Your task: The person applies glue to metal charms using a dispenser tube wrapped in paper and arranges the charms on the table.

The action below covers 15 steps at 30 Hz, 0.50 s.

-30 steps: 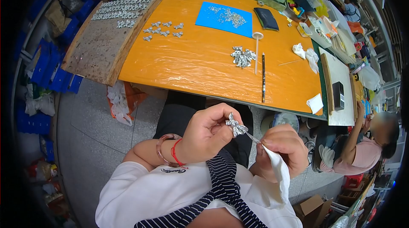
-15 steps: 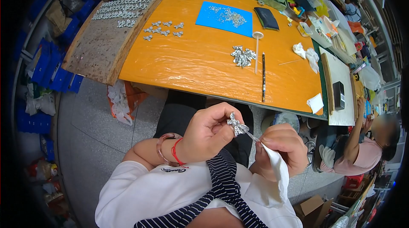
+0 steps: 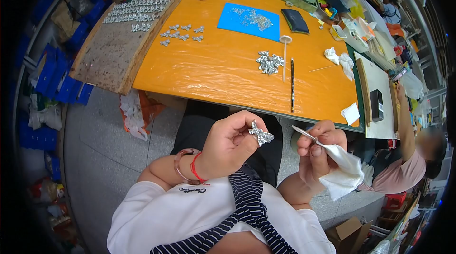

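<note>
My left hand [image 3: 227, 145] is closed, pinching a shiny silver bow-shaped ornament [image 3: 261, 134] between thumb and fingers. To its right, my right hand [image 3: 327, 145] grips a slim metal tool [image 3: 303, 132] with a flattened tip, pointing toward the bow but apart from it. A white tissue [image 3: 344, 171] hangs from the same hand. On the table lie a heap of similar silver bows [image 3: 270, 62] and a spaced group of them [image 3: 179, 36]. A blue mat [image 3: 228, 21] carries many small sparkling pieces.
An orange-covered table [image 3: 213, 69] spans the front. At left, a board [image 3: 102, 57] bears rows of silver bows. A black pencil [image 3: 292, 85], a white stick with a round top [image 3: 284, 59] and a black box [image 3: 377, 105] lie rightward. Another person [image 3: 401, 171] sits at right.
My right hand has drawn the tool away from the bow, moving right, and the tissue now hangs more openly. My left hand still holds the bow, turned slightly. The other person's arm has shifted.
</note>
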Each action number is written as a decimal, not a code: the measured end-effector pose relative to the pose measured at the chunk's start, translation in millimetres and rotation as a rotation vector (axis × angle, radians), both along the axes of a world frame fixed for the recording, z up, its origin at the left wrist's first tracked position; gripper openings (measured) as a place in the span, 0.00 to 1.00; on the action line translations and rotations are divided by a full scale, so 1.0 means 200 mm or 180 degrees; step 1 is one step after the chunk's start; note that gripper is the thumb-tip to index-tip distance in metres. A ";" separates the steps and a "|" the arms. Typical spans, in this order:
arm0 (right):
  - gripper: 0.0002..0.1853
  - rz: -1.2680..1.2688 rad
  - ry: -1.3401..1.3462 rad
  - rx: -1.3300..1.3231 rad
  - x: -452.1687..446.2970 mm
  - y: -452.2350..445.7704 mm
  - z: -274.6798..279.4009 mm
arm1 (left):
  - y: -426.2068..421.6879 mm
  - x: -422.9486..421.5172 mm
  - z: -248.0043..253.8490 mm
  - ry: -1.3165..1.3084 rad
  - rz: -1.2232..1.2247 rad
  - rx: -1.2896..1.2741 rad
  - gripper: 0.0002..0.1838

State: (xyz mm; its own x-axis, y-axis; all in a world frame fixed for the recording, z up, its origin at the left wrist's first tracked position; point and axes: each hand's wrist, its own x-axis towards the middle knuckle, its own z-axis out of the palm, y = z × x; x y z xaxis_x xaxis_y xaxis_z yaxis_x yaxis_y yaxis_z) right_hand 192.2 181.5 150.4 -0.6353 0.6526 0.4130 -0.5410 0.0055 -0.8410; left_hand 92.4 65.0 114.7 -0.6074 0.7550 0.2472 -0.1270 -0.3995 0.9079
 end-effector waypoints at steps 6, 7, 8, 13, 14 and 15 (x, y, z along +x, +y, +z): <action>0.28 0.0397 0.0079 -0.0392 0.03 0.02 0.01 | 0.00 0.01 0.00 0.0081 -0.0048 -0.0028 0.08; 0.35 0.0420 0.0022 -0.0436 0.03 0.03 0.01 | 0.00 0.01 0.00 0.0021 -0.0040 -0.0002 0.08; 0.32 0.0474 0.0312 -0.0078 0.01 0.02 0.00 | 0.00 0.01 0.01 -0.0039 -0.0031 0.0027 0.08; 0.29 -0.0139 -0.0317 0.0593 0.05 0.02 -0.05 | 0.00 0.00 0.01 0.0032 -0.0040 0.0014 0.08; 0.28 -0.0252 -0.0521 0.0708 0.05 0.02 -0.04 | 0.00 0.00 0.01 0.0089 -0.0042 -0.0002 0.08; 0.27 -0.0366 -0.0727 0.0823 0.05 0.01 -0.04 | 0.00 0.00 0.00 0.0089 -0.0044 -0.0003 0.08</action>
